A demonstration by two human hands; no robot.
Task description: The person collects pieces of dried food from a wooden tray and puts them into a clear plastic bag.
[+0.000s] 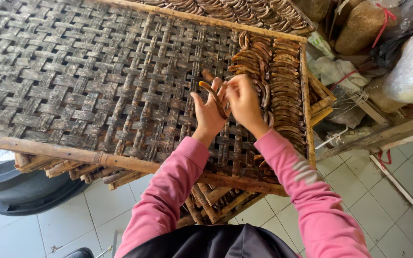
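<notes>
Fingers of our left hand curl round a curved brown strip, its long axis running up-left to down-right across the palm. Our right hand touches it from the right, fingertips pinched together; what they grip, we cannot tell. Just right of both: packed rows of strips along the woven tray's edge. Leftward, bare weave.

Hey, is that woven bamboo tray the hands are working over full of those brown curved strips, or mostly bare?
Mostly bare. The brown strips fill only rows along the right edge of the woven tray; the rest shows open weave.
</notes>
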